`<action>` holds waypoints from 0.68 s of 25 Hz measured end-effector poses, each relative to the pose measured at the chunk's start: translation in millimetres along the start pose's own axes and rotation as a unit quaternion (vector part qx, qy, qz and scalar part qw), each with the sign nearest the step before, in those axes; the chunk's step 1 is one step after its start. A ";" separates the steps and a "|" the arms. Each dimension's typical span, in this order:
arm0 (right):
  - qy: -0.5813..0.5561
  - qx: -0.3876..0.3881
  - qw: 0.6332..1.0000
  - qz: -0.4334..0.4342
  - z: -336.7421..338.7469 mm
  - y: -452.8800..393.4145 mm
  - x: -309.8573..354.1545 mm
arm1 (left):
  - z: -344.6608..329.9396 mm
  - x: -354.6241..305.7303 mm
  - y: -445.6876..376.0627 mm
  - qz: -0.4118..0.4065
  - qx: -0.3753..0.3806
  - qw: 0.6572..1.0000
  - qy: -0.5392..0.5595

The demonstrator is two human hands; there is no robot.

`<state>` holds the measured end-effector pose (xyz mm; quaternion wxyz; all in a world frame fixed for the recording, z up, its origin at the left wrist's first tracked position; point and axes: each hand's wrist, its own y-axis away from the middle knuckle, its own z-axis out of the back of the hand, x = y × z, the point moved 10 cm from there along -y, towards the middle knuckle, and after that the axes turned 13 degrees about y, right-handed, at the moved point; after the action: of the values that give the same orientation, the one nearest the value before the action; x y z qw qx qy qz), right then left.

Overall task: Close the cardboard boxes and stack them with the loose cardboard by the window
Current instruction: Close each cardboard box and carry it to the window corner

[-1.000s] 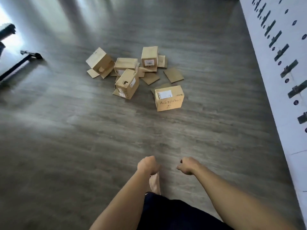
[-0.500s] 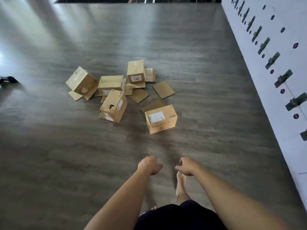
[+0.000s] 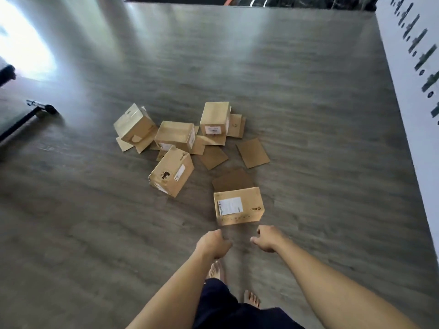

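Several small cardboard boxes lie scattered on the grey wood floor. The nearest box (image 3: 238, 206), with a white label, lies just ahead of my hands, one flap open on the floor behind it. Left of it a tilted box (image 3: 171, 174) rests on an edge. Further back are an open box (image 3: 175, 136), a tipped box (image 3: 134, 124) and an upright box (image 3: 215, 118). Loose cardboard sheets (image 3: 253, 153) lie among them. My left hand (image 3: 213, 243) and right hand (image 3: 267, 238) hang loosely curled, holding nothing, a short way before the nearest box.
A white wall (image 3: 408, 96) with dark markings runs along the right. A black stand leg (image 3: 28, 115) reaches in from the left, under bright window glare (image 3: 21, 51). My bare feet (image 3: 217, 271) stand on the floor below my hands.
I have walked closer to the boxes, so they now lie nearer and larger in view. Both hands stay loosely curled and hold nothing.
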<state>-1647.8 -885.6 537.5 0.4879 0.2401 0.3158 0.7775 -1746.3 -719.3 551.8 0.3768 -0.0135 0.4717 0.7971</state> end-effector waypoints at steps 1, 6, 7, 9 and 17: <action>-0.004 0.004 1.000 -0.003 10.3 -15.2 -5.6 | 4.2 -14.3 -15.0 -0.004 0.013 1.000 -0.003; -0.034 0.023 0.998 -0.036 59.1 -68.8 -31.5 | 41.6 -61.1 -93.0 -0.011 0.041 0.998 -0.054; -0.048 0.019 0.998 -0.047 75.2 -78.2 -40.6 | 51.2 -76.5 -111.2 -0.019 0.040 0.996 -0.072; -0.084 0.007 0.995 -0.057 100.8 -89.7 -52.5 | 63.7 -102.7 -134.0 -0.026 0.048 0.993 -0.103; -0.140 0.013 0.982 -0.125 165.8 -148.2 -178.4 | 56.6 -278.4 -212.6 -0.104 0.105 0.976 -0.158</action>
<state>-1372.0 -957.3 532.0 0.6176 0.3109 0.2819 0.6652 -1397.8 -782.3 530.4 0.5266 0.1039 0.4831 0.6917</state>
